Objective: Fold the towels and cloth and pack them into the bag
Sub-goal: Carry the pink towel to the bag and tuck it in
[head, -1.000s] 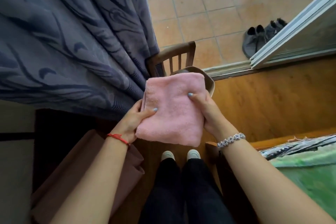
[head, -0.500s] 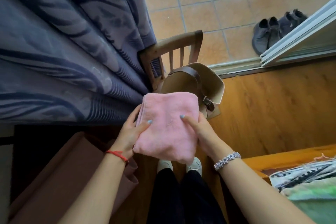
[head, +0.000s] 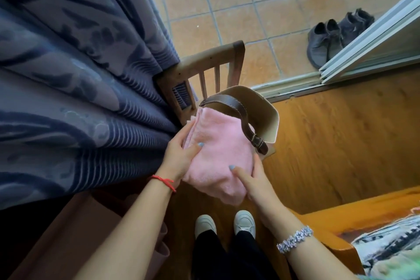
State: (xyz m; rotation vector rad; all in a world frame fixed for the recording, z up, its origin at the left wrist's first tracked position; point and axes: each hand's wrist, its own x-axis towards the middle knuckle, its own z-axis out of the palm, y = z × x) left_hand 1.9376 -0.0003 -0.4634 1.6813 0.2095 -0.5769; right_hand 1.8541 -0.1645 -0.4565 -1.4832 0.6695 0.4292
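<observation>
Both hands clamp the folded towel (head: 218,154), left hand (head: 179,161) on its near-left edge, right hand (head: 252,184) at its near corner. The towel's far end already slips under the strap (head: 241,116) into the bag (head: 266,118) on the chair (head: 213,59). Long axis points straight into the mouth; the push goes forward, I'd say.

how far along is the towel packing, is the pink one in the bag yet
Done: the pink towel is folded into a compact stack. In hand: the left hand and right hand grip its sides, and its far edge is passing under the brown strap into the mouth of the beige bag on the wooden chair. Left: pushing it fully in. No other towels or cloth can be identified for certain.
</observation>
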